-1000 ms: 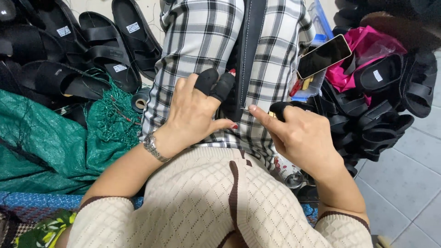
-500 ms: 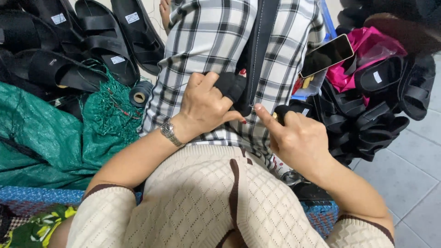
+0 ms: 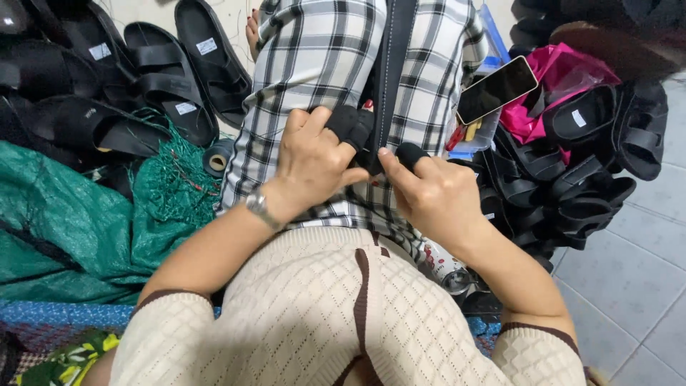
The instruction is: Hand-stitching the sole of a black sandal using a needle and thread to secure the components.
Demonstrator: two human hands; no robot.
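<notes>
1. Item in hand: a long black strap [image 3: 391,78] with a line of pale stitching along its edge. It runs up and down the middle of the view, over a black-and-white checked cloth [image 3: 314,64] that lies across the lap.
2. Strap position: its lower end sits between the two hands, just above the cream knitted top; its upper end leaves the frame at the top.
3. Left hand [image 3: 311,161]: lies palm down on the checked cloth, wrist bent, a metal watch [image 3: 256,205] at the wrist. Black sleeves cover two fingertips [image 3: 350,125]. Its grip is closed on the strap's left edge, thumb pressed in below.
4. Right hand [image 3: 436,196]: comes in from the right, knuckles up, forefinger capped in black. Thumb and forefinger pinch the strap's lower end from the right.
5. Surroundings: black sandals [image 3: 171,78] heaped at upper left, more at right; a green net sack [image 3: 78,221] at left; a dark phone [image 3: 496,89] resting on a pink bag [image 3: 550,86] at upper right; grey floor tiles [image 3: 629,286] at lower right.
</notes>
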